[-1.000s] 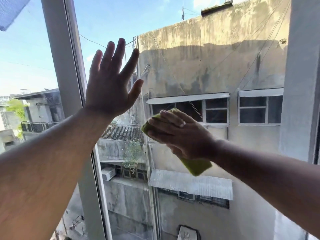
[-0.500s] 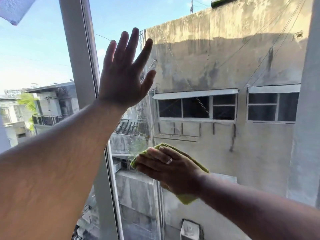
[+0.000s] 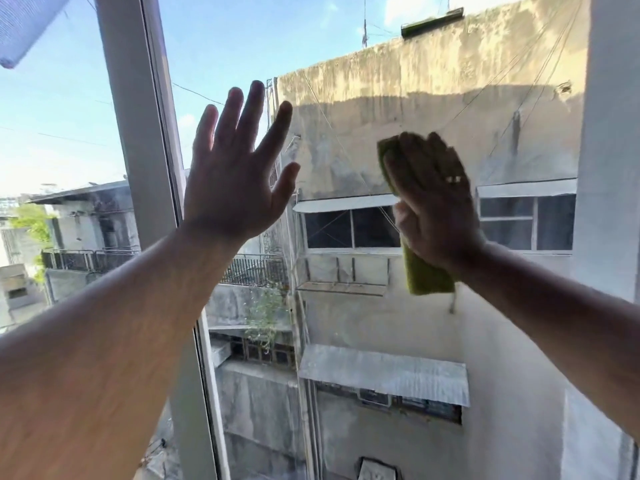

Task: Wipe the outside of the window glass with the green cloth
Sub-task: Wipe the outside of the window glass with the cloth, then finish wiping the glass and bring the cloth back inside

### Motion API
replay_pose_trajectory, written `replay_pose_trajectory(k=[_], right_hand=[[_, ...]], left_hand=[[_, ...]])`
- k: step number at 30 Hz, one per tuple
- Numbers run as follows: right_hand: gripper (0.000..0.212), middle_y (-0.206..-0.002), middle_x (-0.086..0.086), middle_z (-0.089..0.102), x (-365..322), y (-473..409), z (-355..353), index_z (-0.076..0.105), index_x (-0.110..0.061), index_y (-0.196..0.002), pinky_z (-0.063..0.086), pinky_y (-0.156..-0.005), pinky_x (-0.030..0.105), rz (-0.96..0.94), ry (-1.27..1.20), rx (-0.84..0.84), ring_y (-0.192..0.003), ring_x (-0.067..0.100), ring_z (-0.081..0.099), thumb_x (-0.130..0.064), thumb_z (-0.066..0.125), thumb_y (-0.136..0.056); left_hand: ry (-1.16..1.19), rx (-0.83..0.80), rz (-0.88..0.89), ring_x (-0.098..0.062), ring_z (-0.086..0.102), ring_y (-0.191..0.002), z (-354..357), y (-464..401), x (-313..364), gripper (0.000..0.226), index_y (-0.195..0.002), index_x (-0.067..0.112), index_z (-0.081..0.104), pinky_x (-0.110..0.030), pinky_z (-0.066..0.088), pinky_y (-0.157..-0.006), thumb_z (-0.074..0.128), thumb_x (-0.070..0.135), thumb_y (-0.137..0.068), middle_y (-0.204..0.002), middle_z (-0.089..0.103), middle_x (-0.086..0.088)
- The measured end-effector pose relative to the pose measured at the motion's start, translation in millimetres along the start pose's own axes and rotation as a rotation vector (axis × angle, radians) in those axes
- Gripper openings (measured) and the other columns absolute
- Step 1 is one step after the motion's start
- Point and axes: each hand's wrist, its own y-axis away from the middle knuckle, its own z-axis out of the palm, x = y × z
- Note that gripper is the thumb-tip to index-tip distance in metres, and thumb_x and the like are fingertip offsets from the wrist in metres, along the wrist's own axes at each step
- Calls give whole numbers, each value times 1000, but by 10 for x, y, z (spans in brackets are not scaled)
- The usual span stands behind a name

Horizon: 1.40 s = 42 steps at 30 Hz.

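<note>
The window glass [image 3: 346,323] fills the middle of the view, with buildings and sky behind it. My right hand [image 3: 433,199] presses the green cloth [image 3: 424,277] flat against the pane, right of centre and at mid height. The cloth shows above my fingertips and hangs below my palm. My left hand [image 3: 239,171] is flat against the glass with fingers spread, just right of the white window frame post [image 3: 138,133]. It holds nothing.
Another white frame edge [image 3: 609,150] runs down the right side. A pale mesh corner [image 3: 24,26] shows at the top left. Beyond the glass stand a stained concrete building [image 3: 433,81] with windows and a railing [image 3: 256,268] below.
My right hand has swept the cloth up and to the right, from low centre to mid height. My left hand stays spread against the pane.
</note>
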Motion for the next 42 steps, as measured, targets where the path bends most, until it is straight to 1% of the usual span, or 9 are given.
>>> replay_pose_trajectory(k=[4,8,15,19,23,27,33,37,42], right_hand=[[88,-167,2,16,-558,424,43,15,-27,-160,5,-125,54,-580,-17,-248,-155,34,9,-38,50,-80],[76,-164,3,27,-488,395,-54,20,-23,-158,5,-127,48,-703,-62,-306,-153,33,15,-26,50,-88],[111,-163,23,7,-665,769,-181,-7,-29,-159,4,-124,56,175,-396,-97,-152,39,1,-41,72,-82],[105,-148,23,41,-766,1017,-332,42,-14,-144,36,-104,49,693,-291,-92,-133,40,42,-78,66,-64],[79,-110,14,63,-873,1035,-417,56,-11,-113,44,-86,46,807,-312,-149,-99,36,61,-69,77,-64],[72,-99,10,72,-791,911,-563,60,-10,-112,47,-81,41,752,-338,-257,-89,33,69,-61,81,-66],[35,-86,5,71,-406,1072,-881,71,-10,-99,56,-67,38,536,-808,-784,-82,28,69,-33,84,-77],[20,-81,0,70,-591,1381,-962,73,-19,-89,56,-59,31,818,-1456,-1032,-77,14,67,-29,81,-74],[16,-73,-2,68,-1806,2019,-908,74,-21,-91,53,-51,24,1116,-1621,-1219,-60,12,65,-24,81,-77]], left_hand=[[38,-7,6,-37,13,-157,-76,27,40,68,-162,17,18,-58,13,-127,15,56,-106,-170,14,-17],[144,55,144,-42,27,-152,-176,210,120,84,-156,9,31,-70,13,-120,10,67,-99,-163,30,-25],[-74,21,393,-44,39,-145,23,703,512,82,-157,9,33,-68,31,-114,39,68,-99,-158,40,-24],[11,40,516,-44,43,-143,-58,661,542,56,-144,14,55,-67,29,-115,50,50,-101,-156,44,-23],[180,-130,528,-34,53,-137,-311,487,723,61,-130,9,63,-51,18,-122,56,52,-87,-144,59,-20],[388,-291,366,-28,71,-77,-511,252,1066,79,-141,1,49,-44,48,-93,77,47,-83,-83,71,-9],[793,-690,139,-8,69,-86,-673,416,967,33,-124,12,64,-27,62,-78,72,17,-92,-102,72,2],[1263,-874,-379,2,66,-81,-900,1316,684,9,-104,19,69,-15,56,-68,62,18,-99,-89,68,9],[1308,-854,-1115,-5,69,-83,-1367,3133,459,23,-97,25,74,-20,60,-67,52,31,-103,-87,74,13]])
